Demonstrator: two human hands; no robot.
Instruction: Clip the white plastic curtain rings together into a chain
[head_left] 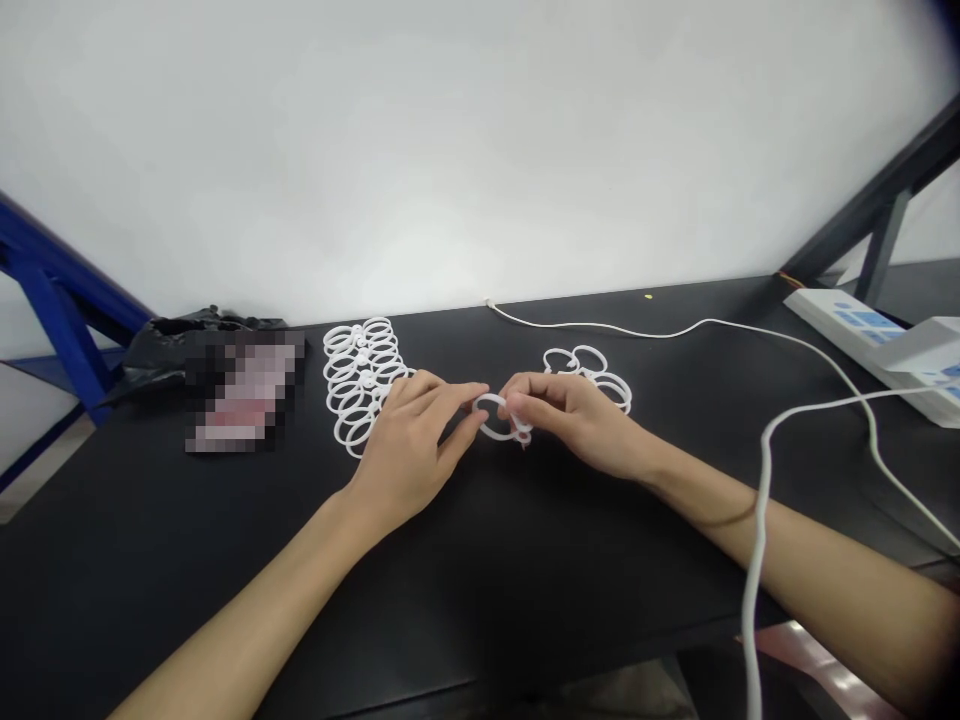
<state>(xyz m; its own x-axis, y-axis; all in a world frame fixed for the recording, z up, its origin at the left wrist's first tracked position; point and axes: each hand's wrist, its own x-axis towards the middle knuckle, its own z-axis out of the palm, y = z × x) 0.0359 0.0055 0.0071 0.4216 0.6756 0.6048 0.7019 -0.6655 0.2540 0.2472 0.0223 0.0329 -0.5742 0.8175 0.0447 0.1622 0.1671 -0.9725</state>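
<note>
Between my two hands, just above the black table, is a white ring (pixel 498 436) with a small knob or tab at its right side. My left hand (pixel 411 425) pinches its left edge between thumb and fingers. My right hand (pixel 581 415) grips the right side, thumb against the ring, fingertips partly hidden. Left of my left hand lies a stack of joined white rings (pixel 361 385), set in overlapping rows; my hand covers part of it. Behind my right hand sit several loose white rings (pixel 589 362), partly covered by the hand.
A black plastic bag (pixel 169 350) and a blurred-out packet (pixel 244 395) lie at the left on the black table (pixel 450 580). A white cable (pixel 675 328) runs along the back and right. A white device with blue labels (pixel 870 330) stands at the right. Blue metal frame (pixel 56 300) borders the left.
</note>
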